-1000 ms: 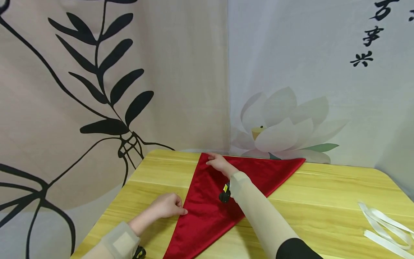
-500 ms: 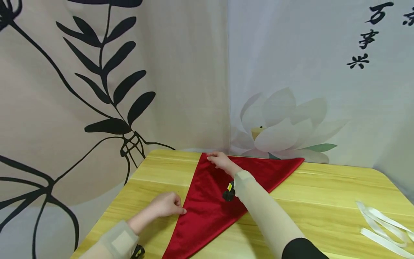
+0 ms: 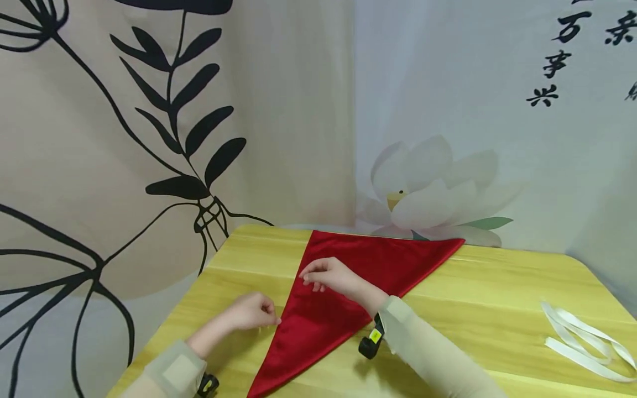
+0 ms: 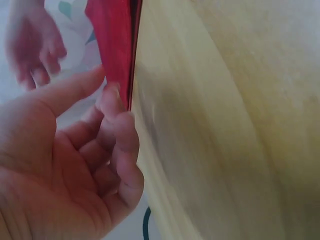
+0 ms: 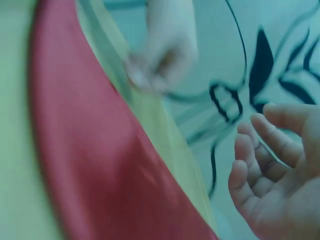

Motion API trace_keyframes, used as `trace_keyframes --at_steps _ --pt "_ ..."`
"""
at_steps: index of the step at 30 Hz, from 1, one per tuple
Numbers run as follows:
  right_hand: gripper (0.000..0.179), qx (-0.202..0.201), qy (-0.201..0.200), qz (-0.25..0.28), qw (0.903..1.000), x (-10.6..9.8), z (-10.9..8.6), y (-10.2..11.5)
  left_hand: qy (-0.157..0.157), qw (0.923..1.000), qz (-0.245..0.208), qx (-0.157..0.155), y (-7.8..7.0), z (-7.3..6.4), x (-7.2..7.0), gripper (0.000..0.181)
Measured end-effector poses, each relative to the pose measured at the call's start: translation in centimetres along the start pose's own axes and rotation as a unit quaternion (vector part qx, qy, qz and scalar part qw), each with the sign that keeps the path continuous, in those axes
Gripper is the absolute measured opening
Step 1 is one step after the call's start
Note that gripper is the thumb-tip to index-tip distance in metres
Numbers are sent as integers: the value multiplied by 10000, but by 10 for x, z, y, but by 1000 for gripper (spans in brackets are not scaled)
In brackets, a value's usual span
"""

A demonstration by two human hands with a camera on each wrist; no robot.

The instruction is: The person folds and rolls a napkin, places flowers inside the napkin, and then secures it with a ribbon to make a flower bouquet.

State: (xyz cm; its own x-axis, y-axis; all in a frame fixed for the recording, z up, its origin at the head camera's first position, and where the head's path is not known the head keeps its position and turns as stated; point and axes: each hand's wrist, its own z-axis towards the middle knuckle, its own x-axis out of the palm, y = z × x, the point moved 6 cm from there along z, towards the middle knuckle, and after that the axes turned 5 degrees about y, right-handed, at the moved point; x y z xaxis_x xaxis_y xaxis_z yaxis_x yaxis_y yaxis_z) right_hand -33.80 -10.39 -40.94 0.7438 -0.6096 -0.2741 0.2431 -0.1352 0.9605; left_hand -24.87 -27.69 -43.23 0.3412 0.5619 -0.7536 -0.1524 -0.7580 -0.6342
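Observation:
A red satin cloth [image 3: 333, 298], shaped as a triangle, lies flat with one corner at the table's back edge. My left hand [image 3: 252, 310] is at its left edge, thumb tip right at the border. In the left wrist view, the loosely bent fingers [image 4: 127, 135] and the thumb show a small gap by the red cloth [image 4: 117, 37]. My right hand [image 3: 334, 276] hovers over the cloth's left part, fingers relaxed and holding nothing. The right wrist view shows its spread fingers [image 5: 250, 165] apart from the cloth [image 5: 105, 150].
The wood-patterned table [image 3: 497, 309] reaches to a printed curtain [image 3: 298, 138] at the back. White ribbon [image 3: 582, 342] lies in loops at the right side. A black wrist camera [image 3: 370, 345] hangs below the right sleeve.
My right hand has left the cloth's far left corner and come back toward me over the cloth. The left hand has shifted slightly left, its thumb now at the edge. The view has turned slightly.

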Motion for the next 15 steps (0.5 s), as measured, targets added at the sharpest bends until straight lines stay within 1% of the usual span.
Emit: trace_keyframes --at_steps 2,4,6,9,10,12,15 --pt "15 -18 290 37 9996 22 -11 4 221 9995 -152 175 0 -2 0 17" --pt "16 -9 682 71 9976 44 -19 7 542 9969 -390 426 -2 -3 0 9" --pt "17 10 1136 84 9935 65 -27 7 923 9909 -628 757 -3 -3 1 4" --pt "17 127 1693 111 9854 90 -37 5 1371 9796 -874 1182 -7 0 3 10" --pt "15 183 1820 115 9831 97 -40 3 1479 9765 -928 1266 -7 1 3 11" --pt "14 298 1994 186 9793 109 -45 0 1661 9712 -1064 1337 -7 1 4 11" --pt "15 468 2117 363 9755 125 -52 -3 1864 9657 -1253 1301 -3 -3 8 12"
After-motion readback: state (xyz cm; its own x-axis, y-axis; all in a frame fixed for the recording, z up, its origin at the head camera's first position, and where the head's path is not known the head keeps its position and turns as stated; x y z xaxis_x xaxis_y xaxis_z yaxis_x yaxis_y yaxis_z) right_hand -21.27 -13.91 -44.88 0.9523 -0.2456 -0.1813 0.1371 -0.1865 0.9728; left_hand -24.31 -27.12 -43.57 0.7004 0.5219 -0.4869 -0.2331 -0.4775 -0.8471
